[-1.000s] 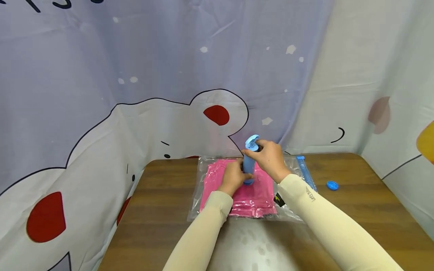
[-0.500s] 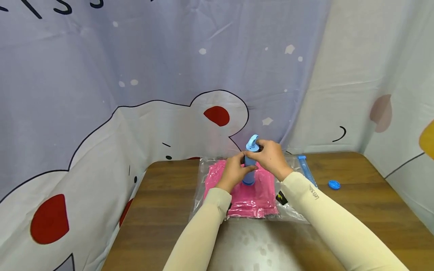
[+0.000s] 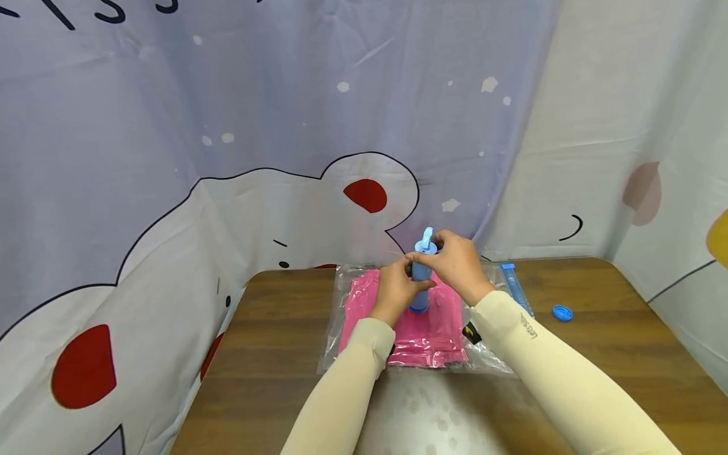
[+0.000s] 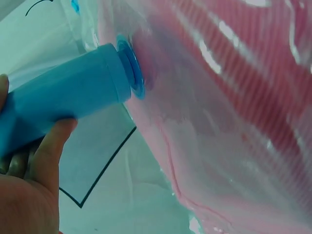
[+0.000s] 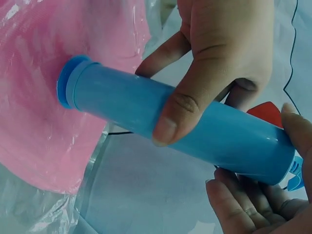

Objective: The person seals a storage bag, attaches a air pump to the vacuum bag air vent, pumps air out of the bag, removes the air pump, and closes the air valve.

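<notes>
Pump point(image 3: 421, 273) stands upright on the blue valve point(image 4: 139, 82) of the clear bag point(image 3: 334, 335), pink cloth point(image 3: 356, 304) inside! Left hand point(image 3: 392, 294) grips the barrel point(image 5: 124, 100) partway down, right hand point(image 3: 458, 266) grasps it just below the handle point(image 3: 428, 236); blue cap point(image 3: 562, 313) lies off to the right on the table point(image 3: 273, 360).

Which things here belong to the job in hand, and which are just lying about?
Likely in the job:
blue hand pump, held by the left hand and right hand
clear plastic bag under it, pink fabric inside

Apparently lying about:
round blue cap on the wooden table, perhaps the bag's
blue strip beside the bag, perhaps part of it
</notes>
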Motion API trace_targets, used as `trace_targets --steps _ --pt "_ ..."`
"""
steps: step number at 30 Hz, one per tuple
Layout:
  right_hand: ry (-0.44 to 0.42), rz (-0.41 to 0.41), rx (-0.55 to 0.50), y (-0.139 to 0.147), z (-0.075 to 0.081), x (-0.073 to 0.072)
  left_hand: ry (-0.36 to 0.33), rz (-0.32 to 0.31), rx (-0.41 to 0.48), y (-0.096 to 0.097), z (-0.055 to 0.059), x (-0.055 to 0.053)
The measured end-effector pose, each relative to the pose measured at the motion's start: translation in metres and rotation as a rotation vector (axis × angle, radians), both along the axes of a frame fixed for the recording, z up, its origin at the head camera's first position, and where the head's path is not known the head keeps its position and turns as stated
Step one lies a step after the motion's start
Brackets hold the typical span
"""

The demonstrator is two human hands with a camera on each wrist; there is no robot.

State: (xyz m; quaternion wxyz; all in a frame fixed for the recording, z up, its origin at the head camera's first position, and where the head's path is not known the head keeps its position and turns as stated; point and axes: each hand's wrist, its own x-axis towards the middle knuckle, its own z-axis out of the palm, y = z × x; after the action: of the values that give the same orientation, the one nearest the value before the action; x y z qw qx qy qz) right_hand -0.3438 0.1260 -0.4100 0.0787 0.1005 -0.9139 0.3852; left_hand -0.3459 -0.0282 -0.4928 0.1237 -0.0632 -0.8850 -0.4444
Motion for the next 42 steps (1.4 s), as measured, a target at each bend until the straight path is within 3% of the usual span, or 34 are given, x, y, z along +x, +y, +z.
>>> trace_targets --steps 3,7,15,23,31,37,42 --pt "0.006 0.006 0.016 0.000 0.002 -0.001 0.017 0.016 0.013 0.000 -0.001 0.000" --pt "0.019 0.012 0.010 0.001 0.004 -0.002 0.025 -0.015 0.027 -0.001 -0.002 -0.002" --pt "0.002 0.055 0.023 0.003 0.006 -0.002 -0.100 -0.211 0.145 -0.016 0.005 -0.004" --pt "-0.025 0.096 0.011 0.007 0.008 -0.006 -0.128 -0.316 0.083 -0.024 0.005 -0.008" --pt "-0.075 0.107 -0.022 0.007 0.002 -0.003 -0.117 -0.271 0.042 -0.023 0.003 -0.007" --pt "-0.075 0.096 -0.024 0.001 -0.006 -0.002 -0.075 -0.170 -0.048 -0.021 0.005 -0.004" --pt "-0.063 0.022 -0.063 -0.002 -0.009 -0.001 -0.016 -0.073 -0.143 -0.014 0.004 -0.002"
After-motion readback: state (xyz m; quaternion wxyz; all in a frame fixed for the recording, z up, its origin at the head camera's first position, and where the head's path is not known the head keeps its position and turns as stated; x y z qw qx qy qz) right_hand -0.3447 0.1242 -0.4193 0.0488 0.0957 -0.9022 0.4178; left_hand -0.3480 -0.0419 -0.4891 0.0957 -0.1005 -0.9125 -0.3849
